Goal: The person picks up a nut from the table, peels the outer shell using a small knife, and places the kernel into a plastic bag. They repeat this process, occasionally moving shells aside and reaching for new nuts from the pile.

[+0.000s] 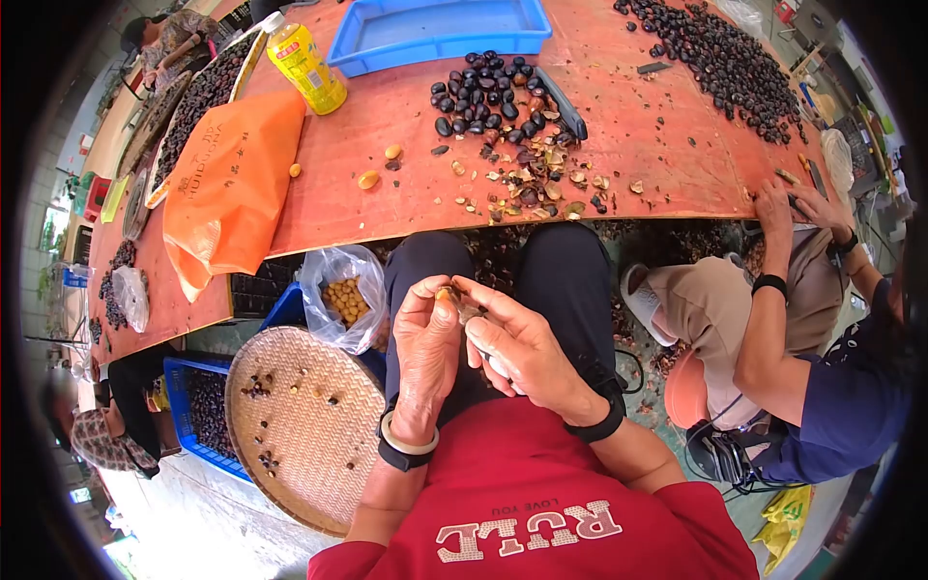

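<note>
Between the fingertips of my left hand [427, 333] is a partly peeled chestnut [445, 294], its yellow flesh showing. Closed close beside it, my right hand [517, 353] grips what looks like a small knife [470, 312]; the fingers hide most of it. Both hands are above my lap, just short of the table edge. Dark unpeeled chestnuts [483, 97] are heaped on the red table [387, 208], with broken shells [536, 174] in front of them. Left of my knees, a clear plastic bag [372, 275] contains yellow peeled chestnuts [345, 300].
A blue tray [440, 60], a yellow drink bottle [307, 66] and an orange bag [232, 184] are on the table. A woven round tray [304, 435] rests by a blue crate [198, 440] at lower left. At right sits a co-worker, whose hands [797, 208] are at the table edge.
</note>
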Available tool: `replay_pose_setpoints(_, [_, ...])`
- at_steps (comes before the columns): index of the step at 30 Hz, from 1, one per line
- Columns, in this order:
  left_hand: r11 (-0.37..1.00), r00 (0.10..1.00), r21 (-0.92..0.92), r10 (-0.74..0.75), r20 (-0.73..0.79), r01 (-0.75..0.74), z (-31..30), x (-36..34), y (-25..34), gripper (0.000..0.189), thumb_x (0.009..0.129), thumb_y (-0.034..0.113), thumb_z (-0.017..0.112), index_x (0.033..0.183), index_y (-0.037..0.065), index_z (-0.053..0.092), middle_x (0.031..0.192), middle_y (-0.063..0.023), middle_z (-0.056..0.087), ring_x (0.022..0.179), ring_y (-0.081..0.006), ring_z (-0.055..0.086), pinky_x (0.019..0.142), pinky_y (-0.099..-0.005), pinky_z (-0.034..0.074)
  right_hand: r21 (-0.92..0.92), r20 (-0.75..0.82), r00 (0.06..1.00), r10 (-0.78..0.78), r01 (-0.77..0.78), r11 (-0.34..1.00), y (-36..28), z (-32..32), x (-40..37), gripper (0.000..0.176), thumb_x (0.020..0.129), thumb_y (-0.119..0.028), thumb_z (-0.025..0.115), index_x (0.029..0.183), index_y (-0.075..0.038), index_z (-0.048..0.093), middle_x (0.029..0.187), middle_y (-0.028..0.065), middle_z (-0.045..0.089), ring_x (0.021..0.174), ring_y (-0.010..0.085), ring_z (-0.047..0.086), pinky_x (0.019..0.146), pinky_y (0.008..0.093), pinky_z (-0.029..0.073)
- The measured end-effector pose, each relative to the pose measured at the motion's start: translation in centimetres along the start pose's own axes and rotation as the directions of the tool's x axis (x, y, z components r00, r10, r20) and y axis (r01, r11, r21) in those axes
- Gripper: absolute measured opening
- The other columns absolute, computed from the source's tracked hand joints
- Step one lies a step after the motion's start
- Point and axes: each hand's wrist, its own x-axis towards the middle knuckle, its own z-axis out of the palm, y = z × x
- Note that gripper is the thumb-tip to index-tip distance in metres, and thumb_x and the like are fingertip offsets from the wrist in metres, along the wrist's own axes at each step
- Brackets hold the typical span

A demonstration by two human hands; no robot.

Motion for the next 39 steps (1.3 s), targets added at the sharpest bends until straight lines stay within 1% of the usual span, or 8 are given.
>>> replay_pose_setpoints(8, [0.997, 1.000, 0.080, 0.021, -0.021, -0.019, -0.7, 0.0, -0.7, 0.029, 0.086, 0.021, 0.065, 0.106, 0.002, 0.056, 0.089, -0.0078, 0.064, 0.065, -0.0145, 0.060, 0.048, -0.0256, 0.050, -0.078, -0.090, 0.992, -0.084, 0.077, 0.994, 1.4, -0.5, 0.5, 0.041, 0.095, -0.018, 0.047, 0.134, -0.005, 0.044, 0.064, -0.0014, 0.048, 0.042, 0.0013, 0.039, 0.035, 0.0165, 0.031])
replay_pose_setpoints(10, [0.997, 0.999, 0.077, 0.016, -0.048, -0.012, -0.7, -0.1, -0.7, 0.025, 0.083, 0.010, 0.068, 0.104, 0.000, 0.059, 0.096, -0.0046, 0.063, 0.085, -0.0108, 0.058, 0.080, -0.0254, 0.048, -0.117, -0.106, 0.987, -0.118, 0.106, 0.987, 1.4, -0.7, 0.6, 0.040, 0.095, -0.018, 0.047, 0.133, -0.005, 0.045, 0.063, -0.0014, 0.048, 0.042, 0.0012, 0.039, 0.035, 0.0165, 0.030])
replay_pose_setpoints(12, [0.991, 0.997, 0.121, 0.063, -0.044, -0.058, -0.3, -0.1, -0.7, 0.024, 0.083, 0.009, 0.067, 0.104, 0.000, 0.059, 0.096, -0.0048, 0.063, 0.085, -0.0105, 0.058, 0.080, -0.0249, 0.047, 0.057, -0.056, 0.998, 0.021, -0.018, 0.998, 0.6, -1.1, 0.6, 0.041, 0.095, -0.018, 0.047, 0.133, -0.004, 0.044, 0.063, -0.0008, 0.048, 0.041, 0.0014, 0.038, 0.035, 0.0167, 0.030])
replay_pose_setpoints(16, [0.928, 0.977, 0.325, 0.209, -0.049, -0.183, 0.1, 0.2, -1.4, 0.023, 0.087, 0.014, 0.065, 0.104, 0.000, 0.058, 0.092, -0.0053, 0.063, 0.082, -0.0089, 0.059, 0.075, -0.0222, 0.048, 0.109, -0.050, 0.998, 0.046, -0.040, 0.993, 1.4, -1.9, 1.2, 0.040, 0.095, -0.018, 0.047, 0.132, -0.004, 0.045, 0.063, 0.0001, 0.048, 0.038, 0.0017, 0.036, 0.033, 0.0167, 0.030])
replay_pose_setpoints(21, [0.929, 0.977, 0.330, 0.202, -0.072, -0.168, 0.1, 0.3, -1.4, 0.022, 0.088, 0.013, 0.063, 0.104, -0.001, 0.058, 0.094, -0.0056, 0.063, 0.081, -0.0081, 0.058, 0.075, -0.0216, 0.048, 0.254, -0.071, 0.996, 0.059, -0.039, 0.966, 1.8, -1.4, 1.7, 0.039, 0.095, -0.019, 0.047, 0.131, -0.003, 0.046, 0.063, 0.0009, 0.049, 0.035, 0.0022, 0.035, 0.030, 0.0174, 0.029])
replay_pose_setpoints(32, [0.945, 0.986, 0.290, 0.166, -0.031, -0.150, 0.6, 0.2, -0.8, 0.021, 0.086, 0.007, 0.064, 0.103, -0.003, 0.057, 0.095, -0.0063, 0.062, 0.085, -0.0099, 0.057, 0.081, -0.0239, 0.047, 0.125, -0.054, 0.999, 0.004, 0.002, 0.992, 1.4, -2.2, 1.5, 0.037, 0.094, -0.017, 0.048, 0.128, -0.002, 0.050, 0.062, 0.0001, 0.049, 0.036, 0.0022, 0.037, 0.031, 0.0173, 0.029])
replay_pose_setpoints(34, [0.966, 1.000, 0.257, 0.010, -0.007, -0.008, -0.5, 0.4, -0.1, 0.021, 0.085, 0.006, 0.065, 0.103, -0.002, 0.057, 0.096, -0.0065, 0.062, 0.086, -0.0104, 0.058, 0.081, -0.0243, 0.047, 0.083, -0.045, 0.999, -0.016, 0.019, 0.996, 1.4, -1.9, 1.3, 0.037, 0.094, -0.017, 0.048, 0.128, -0.003, 0.050, 0.062, 0.0001, 0.049, 0.037, 0.0020, 0.037, 0.032, 0.0170, 0.029])
replay_pose_setpoints(39, [0.907, 0.992, 0.405, 0.098, 0.075, -0.120, 0.1, 0.2, 1.1, 0.020, 0.087, 0.005, 0.062, 0.105, -0.001, 0.057, 0.096, -0.0058, 0.062, 0.085, -0.0105, 0.058, 0.080, -0.0250, 0.048, 0.076, -0.032, 0.999, -0.001, 0.003, 0.997, 1.0, -1.5, 0.8, 0.037, 0.095, -0.018, 0.047, 0.129, -0.004, 0.050, 0.061, -0.0011, 0.047, 0.041, 0.0008, 0.037, 0.035, 0.0161, 0.030])
